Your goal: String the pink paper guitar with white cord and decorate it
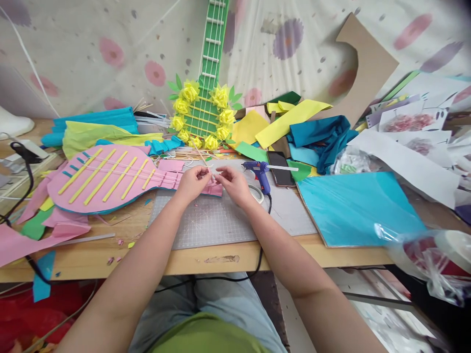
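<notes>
A pink paper guitar [110, 177] with yellow strips and thin strings lies flat at the left, its neck reaching onto the grey cutting mat [209, 228]. Above the end of that neck, my left hand [193, 185] is closed in a pinch on a thin pale stick [200, 155] that slants up from the fingertips. My right hand [235, 185] is close beside it, fingers curled and fingertips drawn together at the neck's end; what they hold is too small to make out. Right of it are a blue glue gun [260, 174] and a roll of tape [256, 194].
A green paper guitar with yellow flowers [204, 115] stands against the curtain. A phone [281, 168], a blue sheet [360, 208] and a brown cardboard cutout [371, 61] are at the right. Paper scraps [59, 228] lie left. The glue gun's black cord [262, 245] hangs over the table edge.
</notes>
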Demonstrator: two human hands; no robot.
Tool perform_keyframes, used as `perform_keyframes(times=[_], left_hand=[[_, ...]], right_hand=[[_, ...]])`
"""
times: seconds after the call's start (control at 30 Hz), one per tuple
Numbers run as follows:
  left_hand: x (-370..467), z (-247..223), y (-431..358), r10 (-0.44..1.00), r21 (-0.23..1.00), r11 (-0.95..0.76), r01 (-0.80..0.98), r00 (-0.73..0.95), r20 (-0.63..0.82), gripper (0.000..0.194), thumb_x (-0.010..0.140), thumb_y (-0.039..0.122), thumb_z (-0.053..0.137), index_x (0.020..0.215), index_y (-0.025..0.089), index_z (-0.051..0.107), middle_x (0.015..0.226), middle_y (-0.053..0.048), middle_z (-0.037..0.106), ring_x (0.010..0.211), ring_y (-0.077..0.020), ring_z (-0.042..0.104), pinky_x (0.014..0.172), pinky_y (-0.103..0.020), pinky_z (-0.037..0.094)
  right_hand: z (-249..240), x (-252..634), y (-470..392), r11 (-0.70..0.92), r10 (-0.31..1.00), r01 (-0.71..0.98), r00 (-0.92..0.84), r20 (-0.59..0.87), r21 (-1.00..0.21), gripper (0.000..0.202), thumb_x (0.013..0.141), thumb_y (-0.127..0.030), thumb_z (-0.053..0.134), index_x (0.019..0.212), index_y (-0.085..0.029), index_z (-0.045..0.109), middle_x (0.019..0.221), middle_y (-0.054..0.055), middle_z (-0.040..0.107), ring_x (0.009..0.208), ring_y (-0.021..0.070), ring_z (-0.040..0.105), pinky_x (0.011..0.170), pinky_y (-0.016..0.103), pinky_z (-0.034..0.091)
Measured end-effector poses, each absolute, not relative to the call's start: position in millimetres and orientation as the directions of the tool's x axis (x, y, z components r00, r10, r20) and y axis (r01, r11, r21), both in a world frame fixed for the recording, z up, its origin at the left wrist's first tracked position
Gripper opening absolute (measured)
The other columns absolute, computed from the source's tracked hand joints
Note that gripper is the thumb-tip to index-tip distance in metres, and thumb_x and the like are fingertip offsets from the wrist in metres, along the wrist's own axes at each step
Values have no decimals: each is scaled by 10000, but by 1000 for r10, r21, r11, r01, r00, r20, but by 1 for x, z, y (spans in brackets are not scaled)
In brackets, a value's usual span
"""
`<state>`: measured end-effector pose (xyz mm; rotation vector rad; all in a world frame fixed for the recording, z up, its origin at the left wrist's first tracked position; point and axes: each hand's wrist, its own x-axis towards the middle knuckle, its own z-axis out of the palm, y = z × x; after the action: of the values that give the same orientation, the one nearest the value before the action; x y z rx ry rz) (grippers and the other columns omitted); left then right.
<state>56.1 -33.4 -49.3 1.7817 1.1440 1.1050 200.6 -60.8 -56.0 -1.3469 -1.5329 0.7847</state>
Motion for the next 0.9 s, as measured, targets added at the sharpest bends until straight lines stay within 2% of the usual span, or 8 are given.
perform_keyframes(times=[0.07,0.13,0.37,0.47,0.6,0.73,0.9], left_hand=[[55,-49,-34,930,875,-347,337,243,275,187,699,338,554,714,152,572,705,-17,611,655,-125,550,635,-253,445],[54,-49,-34,931,861,-348,372,246,270,190,694,341,559,716,153,576,690,-14,610,641,-123,545,625,-249,436],[53,-50,-37,922,793,-375,480,283,265,186,713,351,556,710,172,607,711,-12,649,622,-135,569,590,-249,426],[54,-48,-41,927,699,-372,610,280,248,191,726,374,557,728,196,627,693,-8,657,599,-145,571,547,-249,394],[58,-45,-45,924,512,-378,772,275,267,154,734,358,574,747,218,638,692,-12,665,603,-168,573,507,-258,336],[64,-45,-45,903,414,-417,809,318,288,162,763,360,566,763,218,643,714,-24,660,668,-195,589,531,-279,342],[67,-47,-41,847,318,-511,799,407,341,186,770,375,572,734,204,639,777,-45,650,758,-223,589,592,-314,371]], right_hand=[[-56,204,-60,198,973,407,30,230,-892,166,814,-322,506,841,-188,600,726,3,657,692,115,626,687,247,478],[-55,206,-60,198,972,409,35,232,-891,185,826,-328,485,789,-187,599,702,2,654,672,113,623,679,243,476],[-49,209,-65,262,961,446,-35,275,-856,164,792,-294,536,896,-192,611,789,6,663,731,114,613,698,232,455],[-49,210,-66,258,961,526,-56,269,-810,163,819,-305,506,829,-198,627,766,-5,661,716,112,596,676,227,430],[-48,212,-66,243,955,702,-54,290,-670,149,811,-313,538,791,-207,641,789,-3,665,723,119,566,663,230,386],[-48,217,-66,265,940,766,-68,335,-586,150,811,-327,548,785,-204,629,794,4,648,755,126,551,679,232,367],[-51,219,-62,272,935,758,-62,349,-592,157,843,-293,492,804,-203,614,853,19,621,837,136,541,750,245,379]])
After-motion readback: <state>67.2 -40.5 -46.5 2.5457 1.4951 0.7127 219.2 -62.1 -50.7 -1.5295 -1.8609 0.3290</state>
